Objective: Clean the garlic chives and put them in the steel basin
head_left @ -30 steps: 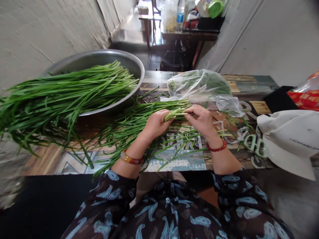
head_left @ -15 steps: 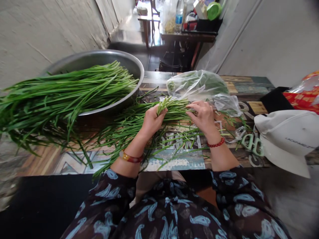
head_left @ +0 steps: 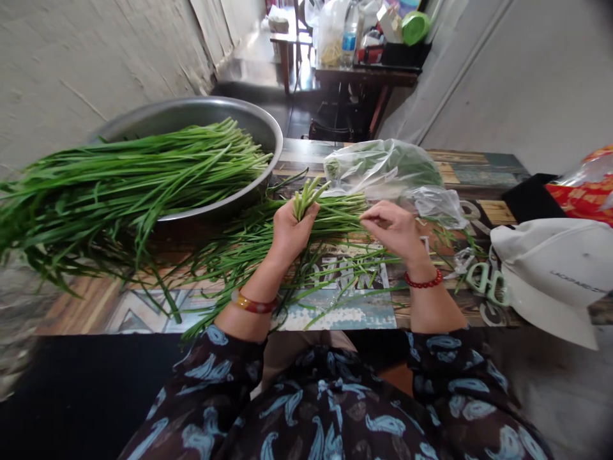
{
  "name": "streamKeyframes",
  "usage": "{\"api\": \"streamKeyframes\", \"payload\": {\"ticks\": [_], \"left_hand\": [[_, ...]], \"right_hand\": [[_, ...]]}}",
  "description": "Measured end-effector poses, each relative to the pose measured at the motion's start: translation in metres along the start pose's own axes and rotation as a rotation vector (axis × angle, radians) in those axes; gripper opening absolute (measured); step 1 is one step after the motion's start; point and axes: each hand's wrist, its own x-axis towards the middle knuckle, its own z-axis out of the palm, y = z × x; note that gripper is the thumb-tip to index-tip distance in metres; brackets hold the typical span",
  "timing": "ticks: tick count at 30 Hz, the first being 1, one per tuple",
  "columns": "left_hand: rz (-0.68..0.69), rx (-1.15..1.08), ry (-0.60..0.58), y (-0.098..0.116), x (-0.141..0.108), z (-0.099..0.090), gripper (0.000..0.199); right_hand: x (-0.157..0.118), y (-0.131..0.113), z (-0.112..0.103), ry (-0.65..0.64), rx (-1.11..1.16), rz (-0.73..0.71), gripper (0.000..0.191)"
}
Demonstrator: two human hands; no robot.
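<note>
My left hand (head_left: pixel 293 231) is closed around a small bunch of garlic chives (head_left: pixel 308 195), whose pale stem ends stick up past the thumb. To its right, my right hand (head_left: pixel 393 230) has thumb and fingers pinched together by the cut ends of the loose chives (head_left: pixel 342 211) on the table. What the pinch holds, if anything, is too small to make out. More chives lie spread under and to the left of my left hand. A large heap of chives (head_left: pixel 158 166) rests in a steel basin (head_left: pixel 276 137), its leaves hanging over the left rim.
Behind my hands lies a clear plastic bag (head_left: pixel 383 166) with greens in it. At the right are scissors (head_left: pixel 488 284) with pale green handles and a white cap (head_left: pixel 550 268). A further table (head_left: pixel 368 75) carries a bottle (head_left: pixel 349 38) and bags.
My left hand has tipped its bunch more upright, a little to the left. My right hand has drawn slightly right and down, with its fingers closer together. The view has shifted slightly.
</note>
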Motion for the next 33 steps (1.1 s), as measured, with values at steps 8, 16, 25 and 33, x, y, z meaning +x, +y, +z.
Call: {"api": "streamKeyframes", "payload": {"ticks": [8,16,25,33], "left_hand": [[0.018,0.057,-0.014,0.004,-0.002,0.0,0.039],[0.025,0.079,-0.042,-0.003,-0.002,0.004,0.037],[0.019,0.068,-0.052,-0.004,-0.001,0.004,0.034],[0.026,0.018,-0.035,-0.002,-0.001,0.005,0.031]], "right_hand": [[-0.004,0.009,-0.002,-0.179,-0.062,0.059,0.019],[-0.008,0.018,0.008,-0.146,-0.438,0.018,0.008],[-0.003,0.023,0.011,-0.007,-0.078,0.173,0.004],[-0.006,0.014,0.007,-0.217,-0.351,0.136,0.007]]}}
